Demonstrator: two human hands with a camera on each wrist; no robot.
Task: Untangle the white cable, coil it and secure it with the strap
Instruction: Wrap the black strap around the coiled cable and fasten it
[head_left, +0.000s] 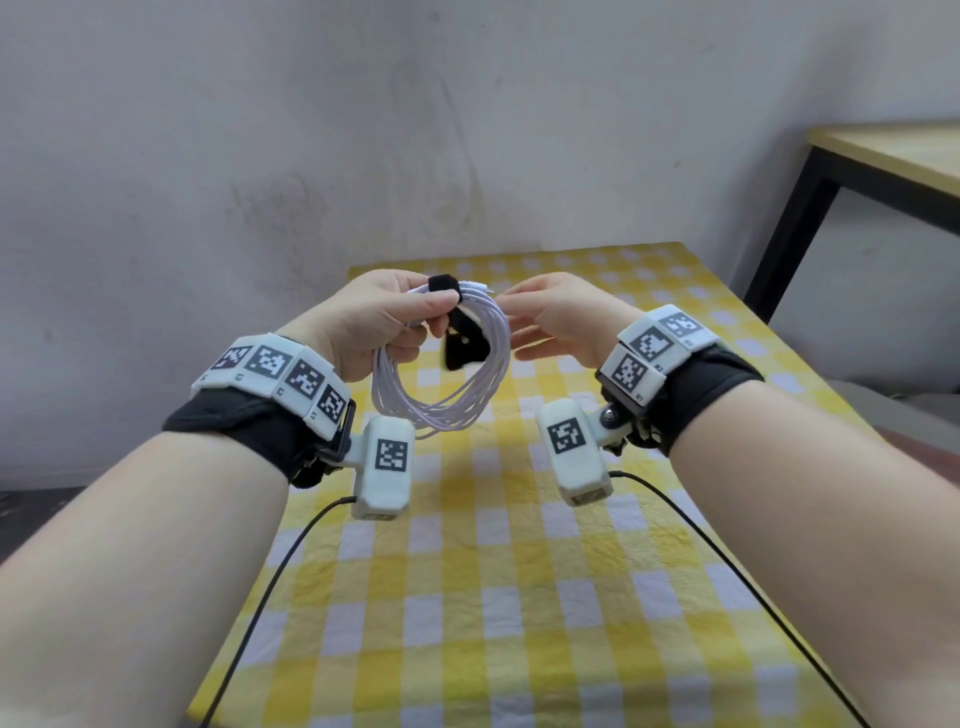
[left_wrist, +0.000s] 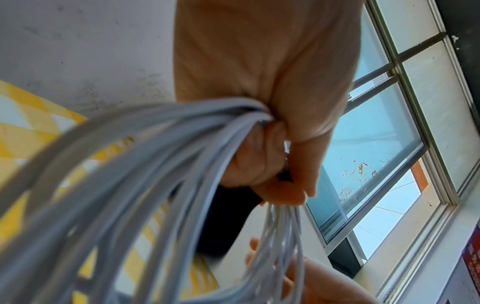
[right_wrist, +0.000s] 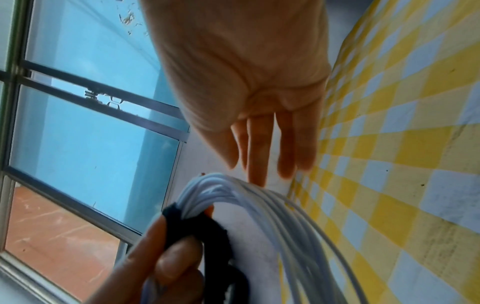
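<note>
One coiled white cable (head_left: 441, 364) gripped by left fingers (head_left: 415, 306); right fingers (head_left: 524, 332) spread, holding nothing

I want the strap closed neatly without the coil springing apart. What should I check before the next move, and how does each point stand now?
1. Cable gathered in one coil: ok, loops hang together below the left hand.
2. Left hand grips the bundle: ok, fingers curled round it.
3. Strap round the bundle: ok at the top, its wider end hangs loose.
4. Strap fastened: not ok, that end is not yet pressed on.
5. Right hand free: ok, fingers straight, holding nothing.
6. Cable plug tucked in: not ok, it sticks out beside the strap.
</note>
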